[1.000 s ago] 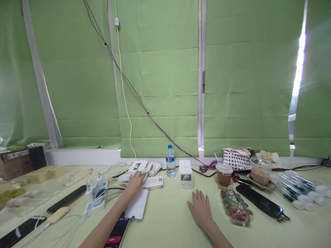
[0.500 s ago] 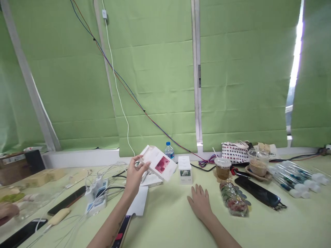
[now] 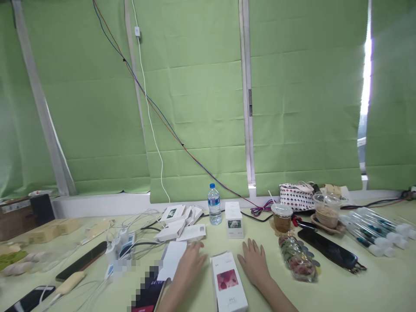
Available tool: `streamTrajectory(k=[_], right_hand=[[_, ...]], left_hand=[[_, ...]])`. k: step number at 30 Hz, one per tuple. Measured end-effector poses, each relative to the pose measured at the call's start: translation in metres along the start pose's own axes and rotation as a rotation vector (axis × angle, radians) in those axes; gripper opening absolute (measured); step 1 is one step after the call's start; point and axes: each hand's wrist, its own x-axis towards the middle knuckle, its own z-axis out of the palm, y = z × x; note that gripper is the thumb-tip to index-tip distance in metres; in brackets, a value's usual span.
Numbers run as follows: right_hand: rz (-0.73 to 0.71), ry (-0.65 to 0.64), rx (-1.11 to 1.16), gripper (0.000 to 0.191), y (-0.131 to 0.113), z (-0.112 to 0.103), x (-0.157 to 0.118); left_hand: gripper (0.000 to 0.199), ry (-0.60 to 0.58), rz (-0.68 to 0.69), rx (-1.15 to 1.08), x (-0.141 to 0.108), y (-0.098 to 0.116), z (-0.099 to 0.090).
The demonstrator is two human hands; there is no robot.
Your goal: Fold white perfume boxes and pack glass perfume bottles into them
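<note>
A flat white carton with a red flower picture [image 3: 228, 291] lies on the table between my two hands. My left hand [image 3: 191, 262] is just left of it, fingers loosely apart and holding nothing I can see; a gap separates it from the carton. On the other side, my right hand [image 3: 255, 262] rests palm down on the tabletop with its fingers spread. Beyond the hands stands a white box with a white flower picture [image 3: 234, 229]. Several flattened white cartons [image 3: 172, 229] form a loose pile behind my left hand. A white sheet [image 3: 172, 260] lies beside my left wrist.
A water bottle [image 3: 214, 207] stands behind the cartons. To the left are a power strip [image 3: 121, 249] with tangled cables and phones [image 3: 81, 261]. To the right are a drink cup [image 3: 282, 217], wrapped round items [image 3: 299, 262], a black pouch [image 3: 328, 249] and clear tubes [image 3: 373, 229].
The carton with the red picture, held up in my left hand before, now lies on the table. My left hand has let go and come down. My right hand stays flat in place.
</note>
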Motion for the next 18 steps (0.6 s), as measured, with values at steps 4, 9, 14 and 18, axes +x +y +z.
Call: streamTrajectory(k=[4,9,14,18], right_hand=[[-0.007,-0.007,-0.015,0.053,0.001,0.001,0.000],[-0.020,-0.012,-0.027,0.055,0.002,0.001,-0.001],[-0.024,-0.015,-0.035,0.052,0.002,-0.001,-0.003],[-0.027,-0.006,-0.042,0.050,0.003,0.000,-0.004]], left_hand=[[0.021,-0.123,0.063,0.067,-0.024,0.010,0.026],[0.034,-0.137,0.028,0.043,-0.042,0.027,0.037],[0.026,-0.157,-0.061,0.039,-0.043,0.025,0.040],[0.025,-0.140,-0.005,-0.001,-0.038,0.015,0.041]])
